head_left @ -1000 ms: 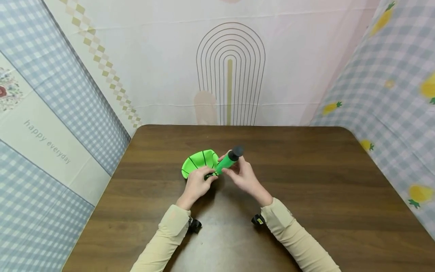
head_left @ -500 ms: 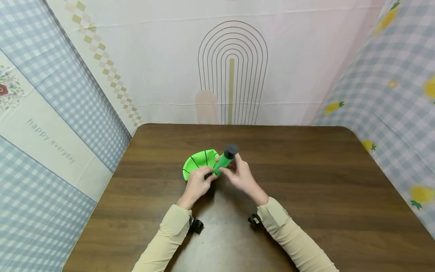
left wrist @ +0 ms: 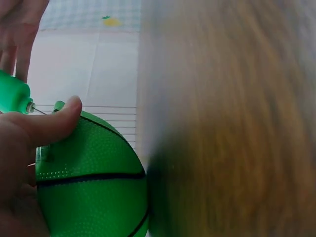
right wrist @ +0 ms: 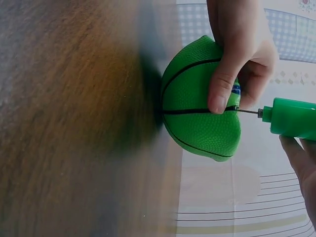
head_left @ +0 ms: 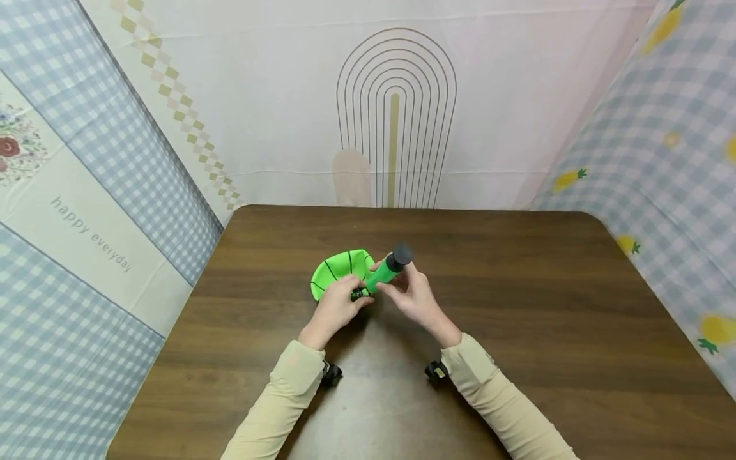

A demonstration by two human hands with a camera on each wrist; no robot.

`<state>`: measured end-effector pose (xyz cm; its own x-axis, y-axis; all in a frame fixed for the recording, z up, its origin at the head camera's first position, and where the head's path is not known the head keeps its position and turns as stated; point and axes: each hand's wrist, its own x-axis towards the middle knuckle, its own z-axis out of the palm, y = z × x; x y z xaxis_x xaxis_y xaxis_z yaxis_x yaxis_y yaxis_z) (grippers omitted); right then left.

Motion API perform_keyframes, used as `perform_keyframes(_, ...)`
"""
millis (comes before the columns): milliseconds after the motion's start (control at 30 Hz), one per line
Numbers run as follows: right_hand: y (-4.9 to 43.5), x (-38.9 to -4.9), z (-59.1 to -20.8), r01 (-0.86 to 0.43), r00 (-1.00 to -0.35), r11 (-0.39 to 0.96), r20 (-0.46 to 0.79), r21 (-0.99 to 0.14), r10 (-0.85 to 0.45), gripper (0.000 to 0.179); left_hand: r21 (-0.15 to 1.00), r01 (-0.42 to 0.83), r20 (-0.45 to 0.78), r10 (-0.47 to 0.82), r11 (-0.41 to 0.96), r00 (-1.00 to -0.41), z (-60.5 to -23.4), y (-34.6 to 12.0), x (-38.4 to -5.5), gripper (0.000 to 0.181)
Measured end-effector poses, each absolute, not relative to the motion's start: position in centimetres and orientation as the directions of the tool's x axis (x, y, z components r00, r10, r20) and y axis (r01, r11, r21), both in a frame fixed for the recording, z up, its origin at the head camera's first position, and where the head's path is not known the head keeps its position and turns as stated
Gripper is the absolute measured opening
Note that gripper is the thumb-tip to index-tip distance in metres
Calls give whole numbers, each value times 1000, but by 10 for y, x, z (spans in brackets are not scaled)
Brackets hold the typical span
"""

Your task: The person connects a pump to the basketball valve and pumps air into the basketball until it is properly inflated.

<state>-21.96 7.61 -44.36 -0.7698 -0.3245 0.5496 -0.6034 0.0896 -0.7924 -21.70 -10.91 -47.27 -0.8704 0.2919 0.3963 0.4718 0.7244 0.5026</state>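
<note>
the head camera looks forward and down from above and behind the left hand (head_left: 338,305) and right hand (head_left: 420,300), far enough off to take in the tabletop (head_left: 517,287) and the printed cloth (head_left: 276,115) beyond them. the left wrist camera (head_left: 331,375) and the right wrist camera (head_left: 437,372) sit low, each close to its own hand, rolled sideways; the left faces across toward the right hand, the right toward the left. both wrist views share the green ball (left wrist: 94,153), the pump (right wrist: 296,117) and both hands.
</note>
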Motion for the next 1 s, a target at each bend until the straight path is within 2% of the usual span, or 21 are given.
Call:
perform_keyframes(300,77,-215,-441,-583,-785,77,536,-809,-311,43,491,517,468,288,702,-836,-475,-108,-216,16)
perform_keyframes(567,66,-197,-422,-653,-734,77,605,-753,-309,42,443,556,558,268,703,-785,-478,-110,-214,14)
perform_keyframes(1000,60,-200,-421,-661,-738,122,613,-740,-281,43,455,568,587,249,686,-770,-481,-109,-214,15)
